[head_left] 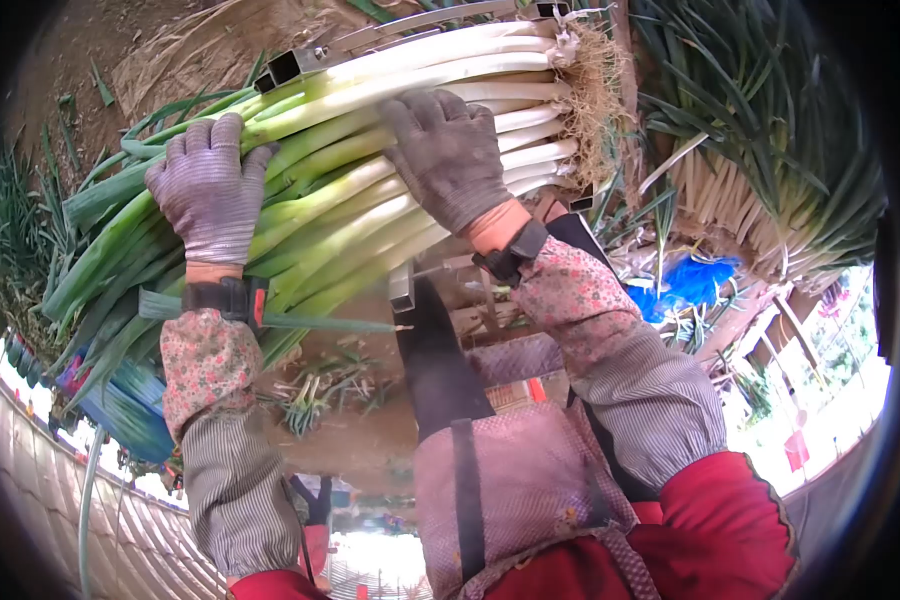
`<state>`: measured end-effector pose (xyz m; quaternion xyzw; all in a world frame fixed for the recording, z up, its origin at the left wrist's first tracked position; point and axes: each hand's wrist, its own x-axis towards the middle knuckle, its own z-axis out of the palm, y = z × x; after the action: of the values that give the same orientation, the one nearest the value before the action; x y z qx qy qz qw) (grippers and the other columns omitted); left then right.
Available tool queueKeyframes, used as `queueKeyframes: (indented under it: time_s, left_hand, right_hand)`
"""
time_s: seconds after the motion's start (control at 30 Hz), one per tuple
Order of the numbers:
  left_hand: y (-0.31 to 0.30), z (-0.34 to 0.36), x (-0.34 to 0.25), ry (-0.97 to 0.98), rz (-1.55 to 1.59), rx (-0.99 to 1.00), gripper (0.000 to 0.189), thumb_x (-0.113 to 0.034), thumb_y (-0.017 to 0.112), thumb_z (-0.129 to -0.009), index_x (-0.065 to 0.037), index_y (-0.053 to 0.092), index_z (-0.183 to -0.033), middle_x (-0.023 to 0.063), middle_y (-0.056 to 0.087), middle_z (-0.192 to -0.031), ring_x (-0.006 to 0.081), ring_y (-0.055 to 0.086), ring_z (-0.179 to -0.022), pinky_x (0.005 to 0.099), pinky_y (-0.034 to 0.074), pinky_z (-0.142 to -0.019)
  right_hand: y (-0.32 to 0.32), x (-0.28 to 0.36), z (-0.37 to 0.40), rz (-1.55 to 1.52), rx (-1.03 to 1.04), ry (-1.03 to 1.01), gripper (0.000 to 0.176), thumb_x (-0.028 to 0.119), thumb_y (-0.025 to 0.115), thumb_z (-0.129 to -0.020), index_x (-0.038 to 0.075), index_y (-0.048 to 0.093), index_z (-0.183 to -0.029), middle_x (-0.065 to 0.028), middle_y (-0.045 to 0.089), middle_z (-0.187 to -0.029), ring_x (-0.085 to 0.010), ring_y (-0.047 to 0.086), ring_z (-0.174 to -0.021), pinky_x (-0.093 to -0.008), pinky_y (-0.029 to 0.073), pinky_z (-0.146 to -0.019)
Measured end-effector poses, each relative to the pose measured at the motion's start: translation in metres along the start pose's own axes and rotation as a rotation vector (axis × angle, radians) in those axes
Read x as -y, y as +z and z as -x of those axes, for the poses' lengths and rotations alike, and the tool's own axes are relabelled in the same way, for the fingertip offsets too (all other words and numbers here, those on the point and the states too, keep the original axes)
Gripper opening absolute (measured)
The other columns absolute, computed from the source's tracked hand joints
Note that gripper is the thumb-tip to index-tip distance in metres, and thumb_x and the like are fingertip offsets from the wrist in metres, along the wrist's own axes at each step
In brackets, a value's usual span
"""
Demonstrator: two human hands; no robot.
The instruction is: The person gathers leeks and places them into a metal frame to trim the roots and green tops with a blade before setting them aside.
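Observation:
A thick row of long green onions [370, 195] lies across a metal frame [288, 68], white ends and stringy roots [598, 110] to the right, green leaves [120, 255] to the left. My left hand [208, 185], in a grey knitted glove, curls its fingers over the stalks where they turn green, thumb to the side. Farther right, my right hand [448, 160], gloved alike, rests on the pale stalks with its fingers stretched over them, slightly blurred. The undersides of both hands are hidden. A loose leaf [320, 323] crosses below my left wrist.
A big heap of green onions [750, 130] lies on the right, with blue plastic [690, 285] near it. Trimmings [330, 390] are scattered on the ground beneath the frame. More greens [25, 220] lie at the far left. A person [315, 515] appears at the bottom.

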<state>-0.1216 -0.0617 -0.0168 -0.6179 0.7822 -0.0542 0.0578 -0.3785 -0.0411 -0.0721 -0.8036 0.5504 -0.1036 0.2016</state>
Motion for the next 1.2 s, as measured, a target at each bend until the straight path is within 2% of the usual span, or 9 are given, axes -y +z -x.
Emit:
queueKeyframes:
  time_s: [0.33,0.57,0.6,0.7,0.83,0.97,1.0,1.13,1.2]
  left_hand:
    - [0.009,0.014,-0.014,-0.115,0.004,0.002,0.039,-0.039,0.083,-0.071,-0.021,0.065,-0.1,0.0002,0.062,-0.098,0.0254,0.06,-0.097,0.0464,0.041,-0.082]
    - [0.012,0.01,-0.019,-0.091,-0.023,0.045,0.035,-0.036,0.083,-0.07,-0.02,0.064,-0.094,0.0016,0.062,-0.098,0.0263,0.059,-0.096,0.0469,0.041,-0.082]
    - [0.012,0.01,-0.02,-0.087,-0.015,0.034,0.034,-0.036,0.083,-0.07,-0.02,0.064,-0.094,0.0024,0.061,-0.098,0.0272,0.059,-0.096,0.0474,0.042,-0.083]
    - [0.009,0.012,-0.021,-0.091,-0.014,0.048,0.035,-0.033,0.082,-0.073,-0.017,0.064,-0.099,0.0036,0.064,-0.104,0.0273,0.061,-0.099,0.0466,0.042,-0.085]
    - [-0.005,0.014,-0.019,-0.029,0.082,-0.02,0.031,-0.035,0.081,-0.078,-0.016,0.064,-0.095,0.0039,0.065,-0.102,0.0274,0.062,-0.097,0.0456,0.043,-0.086]
    - [-0.015,0.003,-0.003,-0.178,0.147,0.193,0.028,-0.039,0.077,-0.083,-0.015,0.065,-0.093,0.0032,0.066,-0.099,0.0266,0.064,-0.094,0.043,0.043,-0.083]
    - [-0.017,-0.007,-0.006,-0.23,0.047,0.281,0.024,-0.036,0.073,-0.087,-0.014,0.064,-0.093,0.0048,0.068,-0.109,0.0274,0.063,-0.103,0.0455,0.042,-0.085]
    - [0.023,-0.002,-0.008,-0.138,0.11,-0.021,0.024,-0.031,0.064,-0.092,-0.01,0.062,-0.104,0.0137,0.059,-0.138,0.0328,0.054,-0.127,0.0544,0.035,-0.1]
    - [0.021,0.002,-0.014,-0.171,0.12,0.021,0.026,-0.03,0.063,-0.093,-0.01,0.06,-0.108,0.0152,0.059,-0.139,0.0335,0.054,-0.128,0.0552,0.033,-0.101]
  right_hand:
    - [0.001,0.006,-0.012,0.091,0.065,0.05,0.025,0.035,0.07,-0.088,0.023,0.067,-0.11,-0.0013,0.065,-0.095,-0.0251,0.061,-0.098,-0.0514,0.041,-0.085]
    - [-0.024,-0.021,-0.034,0.005,0.16,-0.094,0.014,0.024,0.068,-0.089,0.02,0.07,-0.102,-0.0032,0.067,-0.085,-0.0247,0.064,-0.084,-0.0422,0.047,-0.076]
    - [-0.022,-0.035,-0.044,-0.14,-0.208,-0.201,0.012,0.022,0.066,-0.09,0.019,0.071,-0.1,-0.0038,0.068,-0.08,-0.0252,0.065,-0.077,-0.041,0.048,-0.073]
    - [-0.014,-0.062,-0.074,0.022,-0.176,-0.026,0.027,0.034,0.062,-0.096,0.018,0.067,-0.117,-0.0045,0.067,-0.116,-0.0265,0.062,-0.109,-0.048,0.044,-0.092]
    - [0.023,-0.089,-0.075,0.153,-0.051,-0.047,0.036,0.044,0.053,-0.1,0.023,0.064,-0.128,-0.0014,0.066,-0.124,-0.0252,0.06,-0.116,-0.0495,0.033,-0.108]
    - [0.02,-0.089,-0.073,0.139,-0.024,-0.047,0.038,0.044,0.051,-0.101,0.025,0.064,-0.131,-0.0015,0.066,-0.127,-0.0227,0.057,-0.122,-0.0495,0.028,-0.113]
    - [0.019,-0.088,-0.074,0.15,0.02,-0.019,0.037,0.044,0.05,-0.101,0.025,0.064,-0.13,-0.0012,0.065,-0.128,-0.0219,0.056,-0.123,-0.0498,0.028,-0.114]
    - [0.019,-0.09,-0.078,0.177,0.059,-0.001,0.038,0.045,0.049,-0.101,0.026,0.064,-0.13,-0.0012,0.065,-0.129,-0.023,0.057,-0.123,-0.0498,0.028,-0.114]
    - [0.016,-0.087,-0.079,0.187,0.098,0.006,0.038,0.045,0.049,-0.101,0.026,0.064,-0.13,-0.0014,0.066,-0.128,-0.0235,0.058,-0.123,-0.0498,0.028,-0.114]
